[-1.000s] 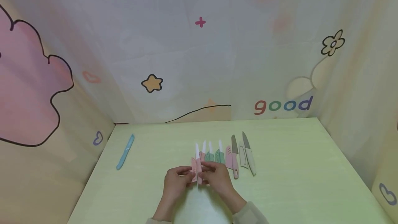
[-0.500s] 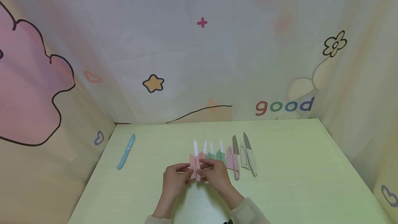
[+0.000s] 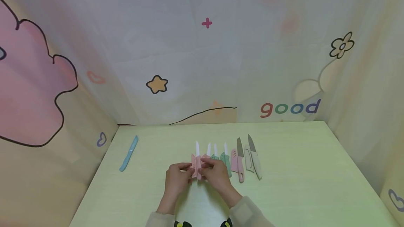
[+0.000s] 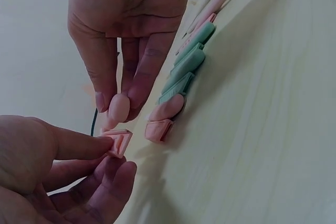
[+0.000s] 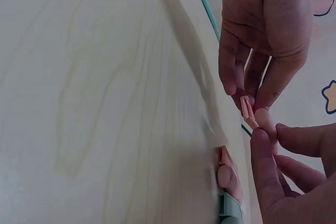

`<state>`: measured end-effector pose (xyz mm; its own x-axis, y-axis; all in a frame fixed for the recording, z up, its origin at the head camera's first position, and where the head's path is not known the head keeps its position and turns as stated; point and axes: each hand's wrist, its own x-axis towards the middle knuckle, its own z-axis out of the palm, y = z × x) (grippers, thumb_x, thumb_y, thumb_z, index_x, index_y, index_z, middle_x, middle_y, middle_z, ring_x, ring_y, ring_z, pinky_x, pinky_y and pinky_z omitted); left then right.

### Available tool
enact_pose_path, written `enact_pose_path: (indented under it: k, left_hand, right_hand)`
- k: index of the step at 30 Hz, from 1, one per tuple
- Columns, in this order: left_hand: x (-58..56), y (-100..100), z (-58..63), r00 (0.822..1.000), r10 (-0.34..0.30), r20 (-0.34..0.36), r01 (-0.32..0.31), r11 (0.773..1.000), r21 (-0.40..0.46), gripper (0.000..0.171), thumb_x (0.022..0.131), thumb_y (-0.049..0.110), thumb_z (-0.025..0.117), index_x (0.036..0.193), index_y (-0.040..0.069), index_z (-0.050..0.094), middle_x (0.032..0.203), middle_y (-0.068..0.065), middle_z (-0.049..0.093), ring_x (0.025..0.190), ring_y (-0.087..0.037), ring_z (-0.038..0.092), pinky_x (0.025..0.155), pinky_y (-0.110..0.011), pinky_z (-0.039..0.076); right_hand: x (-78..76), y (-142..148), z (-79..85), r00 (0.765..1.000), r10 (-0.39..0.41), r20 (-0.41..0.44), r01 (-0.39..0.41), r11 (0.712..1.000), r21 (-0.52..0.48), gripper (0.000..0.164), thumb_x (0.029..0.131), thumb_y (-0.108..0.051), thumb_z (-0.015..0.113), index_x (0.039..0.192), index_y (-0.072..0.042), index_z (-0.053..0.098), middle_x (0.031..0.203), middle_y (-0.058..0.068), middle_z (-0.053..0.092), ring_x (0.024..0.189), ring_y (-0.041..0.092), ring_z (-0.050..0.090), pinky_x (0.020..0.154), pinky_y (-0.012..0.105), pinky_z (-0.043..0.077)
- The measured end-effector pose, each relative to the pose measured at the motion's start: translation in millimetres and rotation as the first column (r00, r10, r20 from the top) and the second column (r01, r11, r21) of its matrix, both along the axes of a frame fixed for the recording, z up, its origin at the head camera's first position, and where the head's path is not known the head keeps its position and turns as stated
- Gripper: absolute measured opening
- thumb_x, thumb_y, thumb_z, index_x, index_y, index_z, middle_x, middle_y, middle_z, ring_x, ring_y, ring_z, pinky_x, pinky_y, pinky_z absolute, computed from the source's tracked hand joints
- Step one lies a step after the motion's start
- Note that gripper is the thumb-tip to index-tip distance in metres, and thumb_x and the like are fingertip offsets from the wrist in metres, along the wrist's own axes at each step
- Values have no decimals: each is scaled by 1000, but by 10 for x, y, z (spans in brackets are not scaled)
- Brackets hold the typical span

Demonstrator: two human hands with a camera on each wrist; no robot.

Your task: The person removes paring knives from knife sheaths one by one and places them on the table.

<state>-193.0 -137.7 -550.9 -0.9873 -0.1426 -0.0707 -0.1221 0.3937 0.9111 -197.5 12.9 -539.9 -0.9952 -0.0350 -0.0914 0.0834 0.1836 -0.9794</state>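
My left hand [image 3: 177, 179] pinches a pink knife sheath [image 3: 193, 164] between thumb and fingers. Beside it, my right hand [image 3: 217, 175] pinches the pink handle of a small paring knife [image 3: 199, 169], its white blade pointing away from me. Knife and sheath stand side by side, the blade outside the sheath. In the left wrist view, the handle's rounded end [image 4: 119, 108] is close to the sheath [image 4: 122, 142]; whether they touch I cannot tell. Both are held above the table, with another pink knife [image 4: 167, 107] and its sheath [image 4: 158, 129] lying nearby.
Right of my hands lie a green knife [image 3: 225, 148], a larger pink knife [image 3: 240, 160] beside its sheath [image 3: 233, 160], and a white-handled knife [image 3: 255, 160] beside a white sheath [image 3: 249, 158]. A blue knife [image 3: 128, 154] lies at the left on the table [image 3: 300, 181]. A printed curtain [image 3: 189, 55] stands behind.
Both hands have moved slightly away from me and a little left, carrying the pink knife and sheath. Both grips stay the same. The knives on the table have not moved.
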Motion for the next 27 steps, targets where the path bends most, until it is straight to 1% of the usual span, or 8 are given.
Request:
enact_pose_path:
  k: [2, 5, 8, 11, 17, 20, 24, 27]
  left_hand:
    - [-17, -2, -10, 1000, 2, -3, -2, 1000, -17, 20, 84, 8, 72, 103, 4, 73, 82, -9, 70, 54, -18, 64, 47, -26, 54]
    - [-35, -6, -15, 1000, 7, -15, -7, 999, -46, 20, 83, 8, 71, 102, 3, 73, 79, -8, 71, 52, -17, 62, 45, -26, 52]
    - [-59, -11, -22, 1000, 5, -15, -6, 997, -80, 20, 83, 8, 72, 102, 3, 73, 77, -6, 70, 51, -14, 60, 45, -26, 50]
    - [-92, -18, -35, 1000, 1, -21, -4, 991, -130, 21, 83, 9, 72, 103, 3, 73, 76, -5, 71, 52, -11, 59, 48, -27, 51]
    - [-163, -32, -37, 999, 9, -51, -21, 969, -247, 20, 81, 10, 73, 100, 5, 75, 79, -3, 71, 66, -12, 59, 59, -33, 54]
    - [-186, -38, -34, 998, 7, -59, -23, 960, -280, 20, 81, 11, 72, 100, 6, 75, 78, -2, 71, 71, -15, 60, 62, -36, 54]
    - [-211, -43, -62, 998, 14, -57, -31, 951, -307, 20, 80, 11, 71, 99, 6, 75, 77, -1, 70, 70, -15, 59, 61, -36, 54]
    - [-226, -43, -83, 998, 21, -58, -39, 948, -316, 20, 79, 10, 70, 99, 6, 75, 75, 0, 69, 67, -14, 57, 59, -34, 52]
  right_hand:
    - [-20, -17, -15, 1000, 0, -21, 1, 999, 34, 39, 80, 5, 71, 119, 3, 65, 94, 18, 66, 70, 16, 64, 60, 31, 62]
    - [-51, -46, -44, 998, -7, -68, 16, 991, 129, 37, 80, 1, 72, 117, 1, 67, 91, 14, 68, 68, 13, 63, 57, 27, 60]
    - [-78, -77, -58, 993, -18, -120, 45, 971, 233, 34, 79, -3, 74, 113, -2, 70, 86, 9, 69, 67, 10, 60, 56, 25, 57]
    - [-100, -104, -40, 987, -19, -162, 69, 949, 308, 33, 77, -5, 75, 109, -2, 71, 83, 7, 69, 68, 11, 59, 57, 27, 55]
    - [-148, -170, 4, 986, -1, -165, 68, 914, 400, 30, 78, -7, 74, 107, -2, 72, 83, 7, 72, 70, 12, 59, 59, 30, 54]
    - [-171, -202, -2, 985, 12, -170, 61, 907, 418, 27, 79, -6, 73, 105, -2, 73, 84, 9, 72, 70, 13, 59, 58, 31, 54]
    - [-196, -234, -19, 984, 26, -175, 57, 890, 452, 24, 80, -6, 72, 103, -3, 74, 84, 8, 73, 72, 14, 61, 60, 33, 56]
    - [-214, -259, -33, 984, 34, -173, 57, 869, 492, 20, 82, -8, 71, 101, -6, 75, 89, 8, 74, 76, 14, 62, 63, 32, 57]
